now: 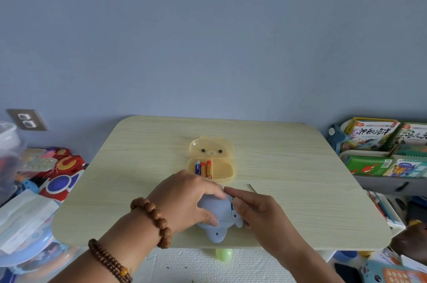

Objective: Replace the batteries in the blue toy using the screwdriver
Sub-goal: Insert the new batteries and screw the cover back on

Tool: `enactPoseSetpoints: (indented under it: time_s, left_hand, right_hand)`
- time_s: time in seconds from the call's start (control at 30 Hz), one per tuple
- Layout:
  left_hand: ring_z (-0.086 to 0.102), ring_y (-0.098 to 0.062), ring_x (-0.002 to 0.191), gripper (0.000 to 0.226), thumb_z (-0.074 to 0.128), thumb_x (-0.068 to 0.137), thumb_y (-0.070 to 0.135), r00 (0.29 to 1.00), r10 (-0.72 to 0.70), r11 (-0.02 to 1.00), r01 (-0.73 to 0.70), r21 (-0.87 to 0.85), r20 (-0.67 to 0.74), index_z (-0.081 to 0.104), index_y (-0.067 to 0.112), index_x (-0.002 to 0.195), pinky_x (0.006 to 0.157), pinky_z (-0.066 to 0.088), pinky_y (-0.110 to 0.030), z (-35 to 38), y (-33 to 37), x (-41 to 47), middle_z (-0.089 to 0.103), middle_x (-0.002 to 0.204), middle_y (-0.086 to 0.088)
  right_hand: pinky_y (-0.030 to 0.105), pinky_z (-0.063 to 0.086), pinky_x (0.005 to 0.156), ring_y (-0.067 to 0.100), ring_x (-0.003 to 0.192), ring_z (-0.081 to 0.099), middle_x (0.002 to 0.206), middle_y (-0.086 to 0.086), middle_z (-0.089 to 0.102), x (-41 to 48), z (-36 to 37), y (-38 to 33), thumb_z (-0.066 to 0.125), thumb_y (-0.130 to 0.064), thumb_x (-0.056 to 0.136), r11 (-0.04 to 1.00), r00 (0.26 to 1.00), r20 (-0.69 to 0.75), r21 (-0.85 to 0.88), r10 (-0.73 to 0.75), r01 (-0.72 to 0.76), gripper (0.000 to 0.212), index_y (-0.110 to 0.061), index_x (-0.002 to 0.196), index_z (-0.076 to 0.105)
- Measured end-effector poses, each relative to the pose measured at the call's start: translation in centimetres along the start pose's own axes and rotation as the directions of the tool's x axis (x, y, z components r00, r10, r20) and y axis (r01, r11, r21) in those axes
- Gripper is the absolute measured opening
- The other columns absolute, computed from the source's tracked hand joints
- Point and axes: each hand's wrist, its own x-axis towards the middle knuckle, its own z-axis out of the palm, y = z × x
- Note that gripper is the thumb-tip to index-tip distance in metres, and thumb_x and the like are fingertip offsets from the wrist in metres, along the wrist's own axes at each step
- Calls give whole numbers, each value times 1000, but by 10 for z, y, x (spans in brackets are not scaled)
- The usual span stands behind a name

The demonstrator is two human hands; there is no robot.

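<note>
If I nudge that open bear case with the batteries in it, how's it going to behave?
The bear case looks like thin translucent plastic, so it is probably light and would slide easily on the smooth table. Its lid stands open, so a push there may fold it rather than move the case. The three batteries lie loose in the tray and would likely roll or rattle.

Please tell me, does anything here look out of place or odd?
Only one thing: a pale green egg-shaped object lies on the floor below the table's near edge. On the table nothing looks spilled or damaged.
</note>
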Motion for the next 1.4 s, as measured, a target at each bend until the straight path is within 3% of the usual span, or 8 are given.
enactPoseSetpoints:
  time_s: [0.17,0.3,0.4,0.5,0.63,0.8,0.9,1.4]
  left_hand:
    - [60,-2,109,69,79,57,64,1000,-21,1000,22,19,-19,57,53,122,92,53,-30,3,-1,-1,65,123,25]
    - [58,-1,116,64,83,63,54,999,-27,1000,27,-13,-32,63,44,123,99,50,-30,4,-1,-2,63,127,23]
    - [59,1,114,62,83,63,52,999,-24,999,23,-28,-39,64,43,121,97,51,-29,4,-4,-1,64,126,24]
    - [62,1,107,61,82,60,53,999,-31,998,29,-55,-29,65,44,118,91,53,-29,4,-6,0,67,121,24]
    - [61,3,108,62,81,59,54,999,-37,997,35,-67,-21,65,45,118,92,53,-27,3,-7,2,66,121,25]
    - [58,3,113,59,83,64,51,999,-27,997,25,-78,-32,67,40,119,97,51,-27,2,-2,-1,64,124,25]
    - [58,1,109,53,83,66,46,999,-24,993,19,-112,-39,69,37,117,93,53,-28,3,3,-1,64,121,25]
    - [54,-1,108,49,83,69,38,999,-20,992,16,-126,-33,70,36,116,90,51,-23,4,11,-3,60,123,25]
  right_hand:
    - [10,41,72,-10,74,60,78,-28,69,-2,2,-7,52,-25,103,994,1000,16,-113,-10,12,32,-49,118,68]
    - [22,49,84,6,104,62,108,-22,67,-9,-9,-3,58,-38,97,865,933,-291,-501,-212,40,37,-41,133,59]
    - [39,52,87,22,113,52,124,-6,62,-15,-22,12,63,-55,85,725,871,-460,-658,-173,-203,57,-25,134,61]
    - [42,52,87,24,108,52,120,-5,62,-20,-21,30,71,-57,79,613,884,-450,-736,-126,-287,48,-26,116,71]
    - [41,54,76,25,88,59,100,-4,70,-20,-19,41,83,-24,78,649,858,-441,-739,-262,-182,9,-23,84,77]
    - [12,50,66,5,69,68,66,-14,71,-21,-21,10,79,-12,81,846,824,-484,-533,-295,-10,19,-29,79,71]
    - [2,47,65,3,76,69,75,-19,73,-30,-23,-20,79,-7,77,893,820,-457,-428,-346,139,22,-28,81,77]
    - [6,42,61,8,71,62,70,-18,65,-40,-24,-20,78,-1,79,793,805,-350,-565,-480,227,23,-23,81,75]
